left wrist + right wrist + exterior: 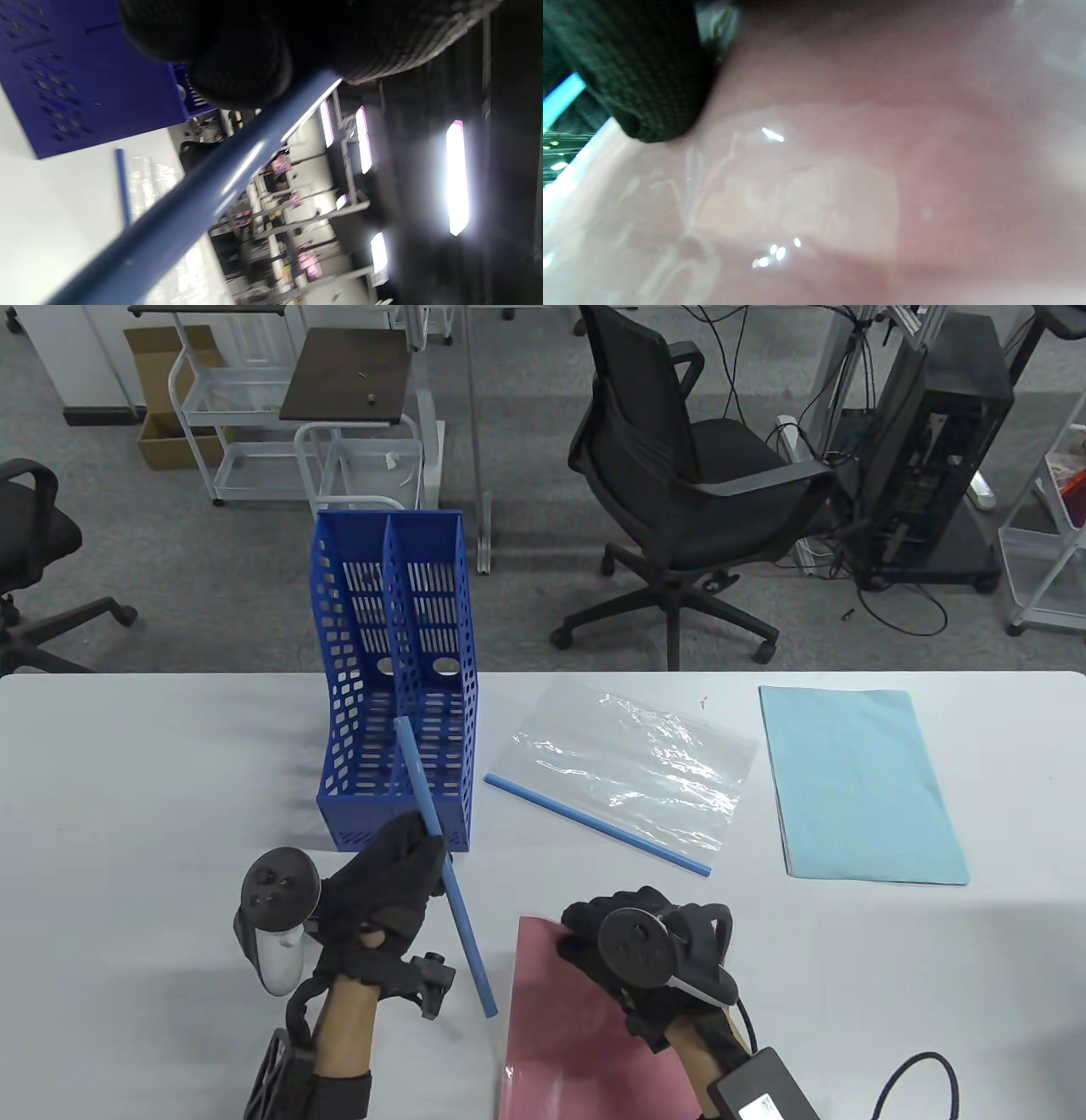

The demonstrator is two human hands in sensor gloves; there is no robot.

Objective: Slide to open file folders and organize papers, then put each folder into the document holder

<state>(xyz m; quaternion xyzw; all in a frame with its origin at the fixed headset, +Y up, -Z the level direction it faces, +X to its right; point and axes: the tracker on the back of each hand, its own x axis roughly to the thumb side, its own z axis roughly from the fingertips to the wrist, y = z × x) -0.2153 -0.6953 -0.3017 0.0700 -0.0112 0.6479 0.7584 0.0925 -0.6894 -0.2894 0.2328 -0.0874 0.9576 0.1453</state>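
My left hand (399, 865) grips a long blue slide bar (447, 874), which stands slanted above the table in front of the blue document holder (394, 687). The same slide bar (203, 199) crosses the left wrist view under the gloved fingers (237, 72). At the table's front edge my right hand (611, 937) holds the top edge of a pink paper folder (568, 1035) in clear film. A gloved fingertip (640, 76) rests on the pink folder (840, 169). A second clear folder (632, 768), with its blue slide bar (594, 823) on, lies mid-table.
A stack of light blue paper (857, 785) lies at the right of the table. Behind the table stand an office chair (679, 475), a computer tower (942, 441) and white carts (356, 441).
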